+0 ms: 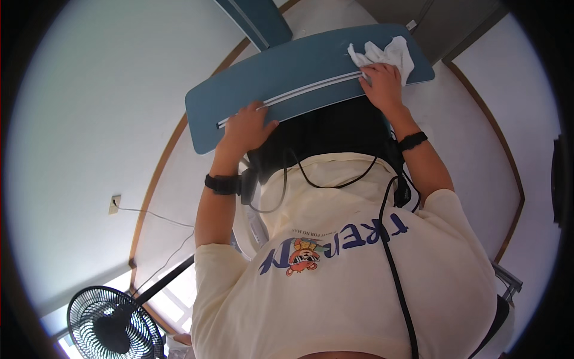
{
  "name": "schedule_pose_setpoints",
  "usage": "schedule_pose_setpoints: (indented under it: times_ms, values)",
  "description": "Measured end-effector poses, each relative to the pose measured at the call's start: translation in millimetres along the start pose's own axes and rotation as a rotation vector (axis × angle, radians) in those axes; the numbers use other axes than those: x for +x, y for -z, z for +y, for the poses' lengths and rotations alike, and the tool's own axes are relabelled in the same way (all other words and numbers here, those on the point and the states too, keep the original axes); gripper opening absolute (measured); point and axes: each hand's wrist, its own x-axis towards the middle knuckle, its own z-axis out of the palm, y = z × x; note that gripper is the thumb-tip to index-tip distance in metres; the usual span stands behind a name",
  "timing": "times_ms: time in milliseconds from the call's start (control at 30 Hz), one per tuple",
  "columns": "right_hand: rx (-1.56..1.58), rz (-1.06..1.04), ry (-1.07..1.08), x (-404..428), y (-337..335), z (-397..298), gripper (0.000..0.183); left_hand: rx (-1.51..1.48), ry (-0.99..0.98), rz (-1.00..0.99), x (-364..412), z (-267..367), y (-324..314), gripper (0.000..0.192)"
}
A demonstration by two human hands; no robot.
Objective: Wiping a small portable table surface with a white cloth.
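Note:
A narrow blue tabletop [309, 58] lies before me, with a long white-edged strip or slot [309, 89] running along its near side. My left hand [246, 126] rests palm down over the strip's left part, thumb apart by the near edge, and holds nothing that shows. At the strip's right end, my right hand [383, 87] has its fingers bent, thumb and fingertips close to the strip. A crumpled white cloth [397, 54] lies against and beyond that hand; whether the fingers grip it is hidden.
Another blue panel [264, 22] with a similar line stands beyond the tabletop. Black cables [390, 251] hang over my shirt and lap. A black fan [112, 327] is at the lower left, a wall socket with a cord [115, 204] at the left. Brown-trimmed walls flank me.

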Motion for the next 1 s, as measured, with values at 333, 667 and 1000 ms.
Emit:
schedule_pose_setpoints:
  times_ms: [333, 667, 1000]
  values:
    - [-0.099, -0.115, -0.232, 25, -16, -31, 0.023, -0.073, 0.3, 0.245, -53, -51, -18, 0.039]
    - [0.296, -0.227, 0.516, 22, -41, -185, 0.022, -0.065, 0.295, 0.328, -45, -25, -34, 0.041]
    - [0.652, -0.163, 0.372, 36, -44, -171, 0.023, -0.231, 0.3, 0.381, -69, -81, -36, 0.038]
